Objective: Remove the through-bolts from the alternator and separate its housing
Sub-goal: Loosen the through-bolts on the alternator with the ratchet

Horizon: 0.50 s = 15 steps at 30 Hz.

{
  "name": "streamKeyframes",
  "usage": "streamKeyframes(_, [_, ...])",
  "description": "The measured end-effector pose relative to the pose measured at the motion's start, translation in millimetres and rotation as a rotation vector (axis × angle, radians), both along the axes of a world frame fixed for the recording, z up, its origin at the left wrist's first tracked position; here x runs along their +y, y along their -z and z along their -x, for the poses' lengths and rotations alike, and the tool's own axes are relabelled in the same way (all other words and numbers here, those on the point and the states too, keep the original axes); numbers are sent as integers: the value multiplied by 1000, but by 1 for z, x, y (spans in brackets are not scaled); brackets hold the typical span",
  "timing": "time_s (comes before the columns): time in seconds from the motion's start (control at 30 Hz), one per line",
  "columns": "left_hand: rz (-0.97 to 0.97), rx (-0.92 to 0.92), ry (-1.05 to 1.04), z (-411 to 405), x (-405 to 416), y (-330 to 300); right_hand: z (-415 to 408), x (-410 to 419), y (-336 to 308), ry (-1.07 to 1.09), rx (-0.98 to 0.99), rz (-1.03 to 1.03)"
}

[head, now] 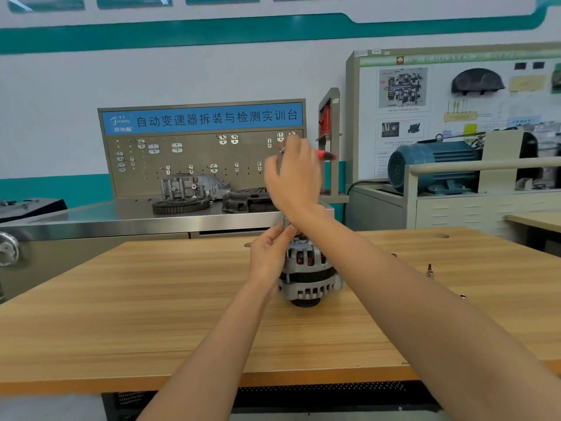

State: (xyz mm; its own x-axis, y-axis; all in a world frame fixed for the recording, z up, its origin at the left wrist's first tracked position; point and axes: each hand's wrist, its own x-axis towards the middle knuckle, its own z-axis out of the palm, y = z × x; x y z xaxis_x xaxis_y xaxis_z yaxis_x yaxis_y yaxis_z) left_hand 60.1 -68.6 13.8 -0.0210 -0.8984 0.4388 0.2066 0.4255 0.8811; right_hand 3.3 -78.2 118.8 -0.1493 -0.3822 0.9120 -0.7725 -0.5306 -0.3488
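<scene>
- Wooden desk point(151, 314), nearest the camera, carries the whole job; both forearms reach across it toward the middle.
- Standing upright at the centre of the desk, the alternator point(309, 275) rests on its pulley end, both housing halves closed together, so separation has not started.
- Raised well above the alternator, the right hand point(296, 174) has its grip clenched round a red-handled tool point(326, 154); whether its shaft reaches a bolt is hidden behind the wrist.
- At the alternator's top left edge, the left hand point(268, 253) pinches a slim metal shaft point(284, 226) rising there, probably a through-bolt or the tool's extension; I cannot tell which.
- Two small metal pieces point(429, 270) lie well to the right on the desk, possibly bolts already out.
- Judged so, bolt removal looks under way, with splitting the housing left.
</scene>
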Motion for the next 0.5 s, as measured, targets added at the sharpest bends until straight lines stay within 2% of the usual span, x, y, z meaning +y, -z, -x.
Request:
streamKeyframes(0.07, [-5, 17, -19, 2, -2, 1, 3, -3, 5, 233, 108, 17])
streamKeyframes(0.17, [10, 17, -13, 1, -4, 2, 0, -1, 10, 200, 81, 62])
streamKeyframes(0.27, [22, -17, 6, 0, -2, 1, -1, 5, 4, -106, -131, 70])
streamKeyframes(0.4, [3, -40, 35, 0, 1, -2, 5, 6, -16, -598, -429, -226])
streamKeyframes(0.5, [-32, -61, 28, 1, 3, -5, 9, 6, -24, -762, -493, -390])
